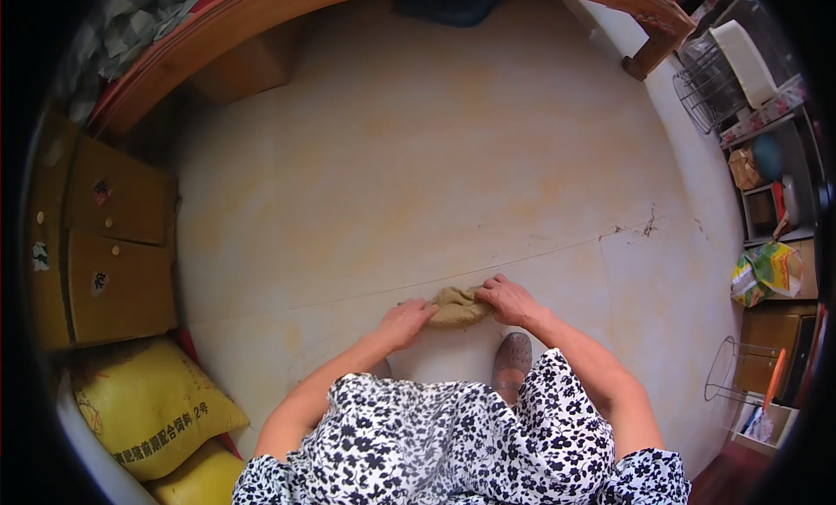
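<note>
A bunched tan cloth (459, 307) is stretched between my two hands, low over the pale floor in front of my feet. My left hand (407, 322) is closed on its left end. At the right end my right hand (508, 299) grips it, with the fingers bent over the edge. The cloth sags in folds between them; whether it touches the floor I cannot tell. Just below my right hand is my right shoe (512, 357), grey-brown, and my left shoe is mostly hidden behind my left forearm.
Wooden cabinets (120, 235) stand at the left, above stuffed yellow sacks (157, 405). A wooden bed frame (261, 26) runs across the far side. Along the right are shelves with wire racks (697, 91) and a colourful plastic bag (766, 272). The pale floor (418, 157) has a thin crack.
</note>
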